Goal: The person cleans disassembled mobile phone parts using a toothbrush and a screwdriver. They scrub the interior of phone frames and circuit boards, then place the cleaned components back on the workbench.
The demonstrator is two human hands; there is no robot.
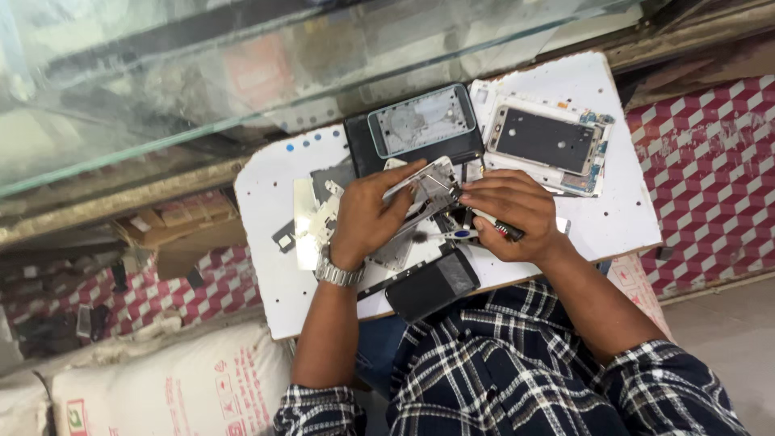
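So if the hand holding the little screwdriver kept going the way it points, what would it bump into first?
The right hand points its screwdriver toward the silver phone frame that the left hand holds tilted. It would probably meet that frame first; the tip already looks to be at it, though depth is hard to judge here.

Two hands, three phone frames.

A glass counter top runs across the upper part of the view, dull reflections lying on it, with a worn wooden edge beneath. Red-and-white checked tiling covers the surface on the right and shows again at lower left. A white woven sack lies below. Grey floor shows at bottom right in even daylight.
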